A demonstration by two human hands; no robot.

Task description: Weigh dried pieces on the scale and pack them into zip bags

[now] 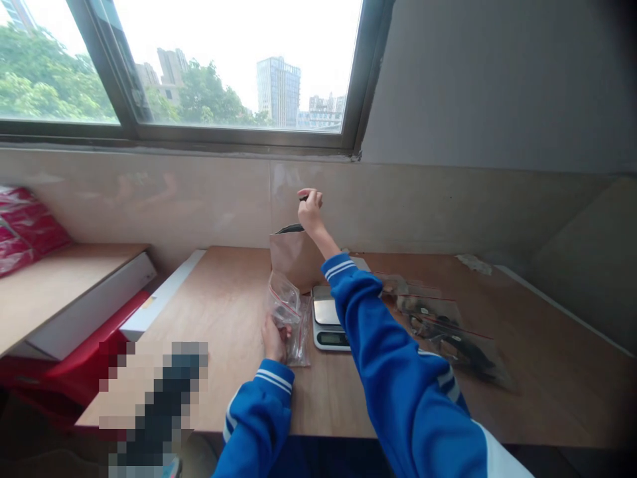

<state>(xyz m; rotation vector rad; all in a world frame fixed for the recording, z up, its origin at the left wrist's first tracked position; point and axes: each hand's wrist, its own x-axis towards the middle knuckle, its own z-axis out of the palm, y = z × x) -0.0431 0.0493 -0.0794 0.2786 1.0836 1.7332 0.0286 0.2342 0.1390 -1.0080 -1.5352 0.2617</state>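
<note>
My right hand (311, 207) is raised above a brown paper bag (293, 260), its fingers closed on a small dark piece (303, 198) whose kind I cannot make out. Dark contents show at the paper bag's open top. Lower down, my left hand (275, 340) grips a clear zip bag (283, 297), held up off the table with its red-lined mouth uppermost. Beneath it lie more flat clear zip bags (300, 352). Just right of these sits a small white digital scale (330, 340) with a metal pan, partly hidden by my right forearm.
Several filled zip bags (465, 348) with dark contents lie on the wooden table (229, 292) at the right. A crumpled white scrap (474, 263) is near the wall. Another table (70, 272) with a red package (30, 229) stands left. A pixelated patch covers the left front.
</note>
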